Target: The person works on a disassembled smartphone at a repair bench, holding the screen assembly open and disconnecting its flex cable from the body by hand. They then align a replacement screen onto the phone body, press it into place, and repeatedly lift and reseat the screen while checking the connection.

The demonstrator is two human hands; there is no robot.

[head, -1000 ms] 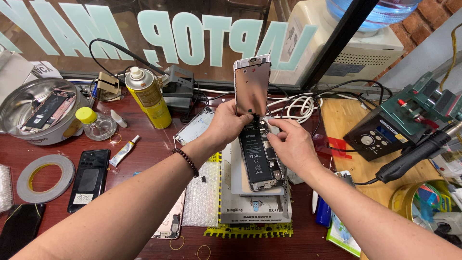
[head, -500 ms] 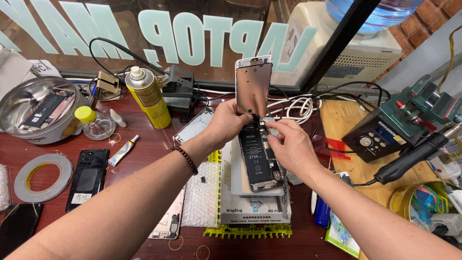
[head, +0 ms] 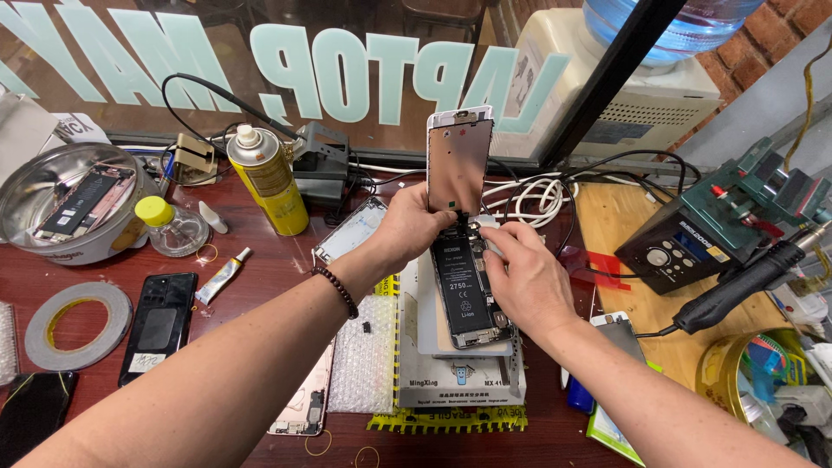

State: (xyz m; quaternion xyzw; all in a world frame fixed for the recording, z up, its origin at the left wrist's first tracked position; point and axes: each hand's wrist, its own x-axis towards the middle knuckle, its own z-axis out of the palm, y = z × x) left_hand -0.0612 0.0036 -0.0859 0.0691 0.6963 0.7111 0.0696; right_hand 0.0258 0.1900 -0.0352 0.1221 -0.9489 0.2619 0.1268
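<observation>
The left hand [head: 414,227] fingers grasp the upright screen panel [head: 459,160] while the right hand [head: 529,282] fingers pinch at the opened phone [head: 468,290], at its 12 o'clock end.

Upper left, a yellow spray can [head: 267,178] stands beside a small yellow-capped bottle [head: 169,225] and a metal bowl [head: 35,191]. Lower left, a tape roll [head: 78,325] lies next to a black phone [head: 159,324]. Far right sits a soldering station [head: 693,238], with a water dispenser [head: 607,95] top right.
</observation>
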